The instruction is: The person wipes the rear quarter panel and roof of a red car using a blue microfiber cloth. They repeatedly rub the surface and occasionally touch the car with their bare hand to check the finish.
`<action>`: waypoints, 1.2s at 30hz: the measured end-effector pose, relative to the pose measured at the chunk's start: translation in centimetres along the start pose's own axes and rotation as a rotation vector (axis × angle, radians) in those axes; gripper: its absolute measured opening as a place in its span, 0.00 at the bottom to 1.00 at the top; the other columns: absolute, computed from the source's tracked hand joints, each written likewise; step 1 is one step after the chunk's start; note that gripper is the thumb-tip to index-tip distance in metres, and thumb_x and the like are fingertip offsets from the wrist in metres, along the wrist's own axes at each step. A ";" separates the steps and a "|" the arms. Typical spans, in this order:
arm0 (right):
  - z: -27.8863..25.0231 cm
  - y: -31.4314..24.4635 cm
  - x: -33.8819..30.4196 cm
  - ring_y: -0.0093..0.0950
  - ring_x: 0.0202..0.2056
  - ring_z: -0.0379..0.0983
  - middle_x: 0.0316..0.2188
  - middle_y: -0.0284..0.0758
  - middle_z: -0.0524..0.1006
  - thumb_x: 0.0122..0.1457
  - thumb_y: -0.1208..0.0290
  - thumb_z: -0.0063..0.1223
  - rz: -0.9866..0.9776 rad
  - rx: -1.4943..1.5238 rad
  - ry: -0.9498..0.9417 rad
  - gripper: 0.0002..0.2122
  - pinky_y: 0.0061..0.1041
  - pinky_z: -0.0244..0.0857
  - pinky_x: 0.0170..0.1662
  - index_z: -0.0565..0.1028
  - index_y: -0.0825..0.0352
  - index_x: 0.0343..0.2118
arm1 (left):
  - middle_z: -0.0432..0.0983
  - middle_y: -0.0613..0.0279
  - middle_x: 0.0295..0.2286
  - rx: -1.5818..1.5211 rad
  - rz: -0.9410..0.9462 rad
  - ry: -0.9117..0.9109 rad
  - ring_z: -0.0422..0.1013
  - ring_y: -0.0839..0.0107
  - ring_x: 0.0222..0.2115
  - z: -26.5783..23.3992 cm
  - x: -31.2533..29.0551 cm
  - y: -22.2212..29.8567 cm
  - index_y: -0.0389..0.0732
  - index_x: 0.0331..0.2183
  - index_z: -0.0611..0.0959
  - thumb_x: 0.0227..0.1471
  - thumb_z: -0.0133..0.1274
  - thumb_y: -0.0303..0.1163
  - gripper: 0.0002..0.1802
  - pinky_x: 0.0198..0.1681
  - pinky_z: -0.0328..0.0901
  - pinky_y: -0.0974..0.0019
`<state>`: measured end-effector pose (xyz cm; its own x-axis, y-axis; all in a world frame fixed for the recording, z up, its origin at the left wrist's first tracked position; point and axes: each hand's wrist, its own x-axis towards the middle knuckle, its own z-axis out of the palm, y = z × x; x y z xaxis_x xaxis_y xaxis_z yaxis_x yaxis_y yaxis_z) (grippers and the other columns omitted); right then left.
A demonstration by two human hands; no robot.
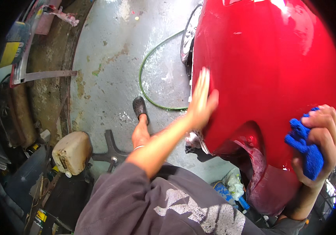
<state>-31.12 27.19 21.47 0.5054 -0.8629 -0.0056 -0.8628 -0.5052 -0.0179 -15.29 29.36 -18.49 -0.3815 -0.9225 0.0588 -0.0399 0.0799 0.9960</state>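
A glossy red car body panel point(254, 78) fills the right side of the view, with a curved cut-out at its near end. My left hand point(202, 102) is at the panel's left edge, fingers stretched out and a little blurred; I cannot tell whether it touches the paint. Over the right part of the panel, my right hand point(326, 137) is closed around a bunched blue cloth point(312, 161). Part of the cloth pokes out past the fingers, towards the panel.
A green hose point(141, 74) curves over the worn grey floor point(113, 51) by the car wheel point(190, 33). At left are a dirty plastic canister point(72, 150) and a dark star-shaped stand base point(113, 150). Below the panel lies a clear plastic bag point(235, 184).
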 end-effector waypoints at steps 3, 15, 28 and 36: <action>0.8 0.9 0.1 0.43 0.34 0.74 0.33 0.41 0.79 0.43 0.50 0.70 -0.040 0.093 0.022 0.23 0.43 0.69 0.41 0.72 0.66 0.25 | 0.32 0.28 0.76 -0.020 -0.017 -0.177 0.32 0.37 0.78 0.1 -13.6 6.3 0.28 0.76 0.42 0.66 0.50 0.56 0.58 0.79 0.33 0.42; 0.8 -1.6 0.2 0.38 0.64 0.73 0.60 0.31 0.82 0.48 0.76 0.70 0.082 -0.497 0.013 0.24 0.46 0.63 0.67 0.88 0.52 0.52 | 0.37 0.34 0.76 0.034 0.059 0.069 0.37 0.44 0.78 0.1 1.1 1.9 0.27 0.75 0.47 0.72 0.46 0.52 0.50 0.80 0.36 0.50; 0.8 6.8 9.9 0.48 0.36 0.74 0.29 0.42 0.72 0.41 0.73 0.72 -0.023 -0.442 0.089 0.16 0.47 0.70 0.43 0.72 0.66 0.28 | 0.33 0.33 0.77 0.001 0.031 -0.133 0.32 0.45 0.79 -2.7 1.7 1.7 0.30 0.76 0.42 0.69 0.41 0.65 0.58 0.79 0.31 0.47; 0.5 7.7 12.1 0.39 0.31 0.70 0.28 0.41 0.74 0.43 0.83 0.65 0.227 -0.209 0.135 0.12 0.36 0.66 0.37 0.69 0.68 0.25 | 0.36 0.37 0.77 -0.046 -0.104 0.008 0.31 0.51 0.79 -6.3 24.6 -4.0 0.29 0.76 0.46 0.77 0.34 0.52 0.44 0.80 0.29 0.54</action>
<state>-31.68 12.86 20.75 0.3058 -0.9408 0.1464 -0.9442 -0.2798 0.1740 -18.72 3.99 -20.61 -0.3698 -0.9280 -0.0445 -0.0367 -0.0332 0.9988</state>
